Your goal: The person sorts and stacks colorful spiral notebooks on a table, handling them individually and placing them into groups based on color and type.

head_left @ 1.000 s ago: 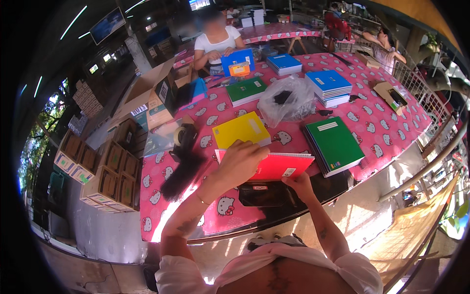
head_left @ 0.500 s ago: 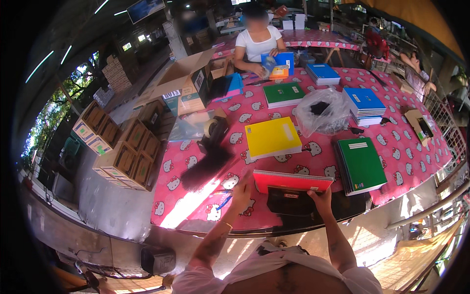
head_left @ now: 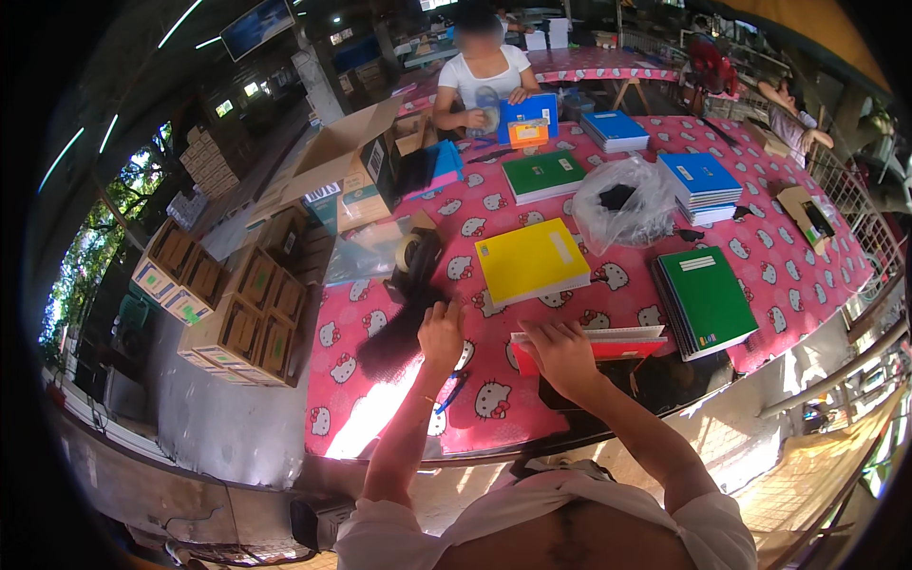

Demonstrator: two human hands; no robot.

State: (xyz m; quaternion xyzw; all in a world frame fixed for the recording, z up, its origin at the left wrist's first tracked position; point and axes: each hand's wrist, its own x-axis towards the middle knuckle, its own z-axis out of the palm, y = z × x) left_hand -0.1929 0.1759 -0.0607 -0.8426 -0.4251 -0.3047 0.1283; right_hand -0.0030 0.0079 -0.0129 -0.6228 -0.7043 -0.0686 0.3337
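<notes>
A stack of red notebooks [head_left: 608, 350] stands tilted on its edge at the table's near side, its white page edges showing on top. My right hand [head_left: 562, 356] reaches across to its left end, fingers closed over the upper edge. To the left, my left hand [head_left: 442, 334] is raised off the notebooks with nothing visible in it, its fingers apart, beside a dark mesh-like piece [head_left: 394, 332]. A blue pen [head_left: 452, 391] lies by my left wrist. Beneath the red stack is a black item [head_left: 560, 395], largely covered by my right arm.
Beyond lie a yellow notebook stack [head_left: 534, 262], a tape dispenser [head_left: 415, 258], green notebooks [head_left: 708, 299] and a clear plastic bag [head_left: 622, 204]. Blue notebooks [head_left: 701, 180] sit at the right. An open carton [head_left: 351, 157] stands far left. Across the table a person [head_left: 484, 81] handles a blue notebook.
My left hand has left the red notebooks and moved up and away. My right hand has shifted from their right end to their left end. The red stack has moved slightly right.
</notes>
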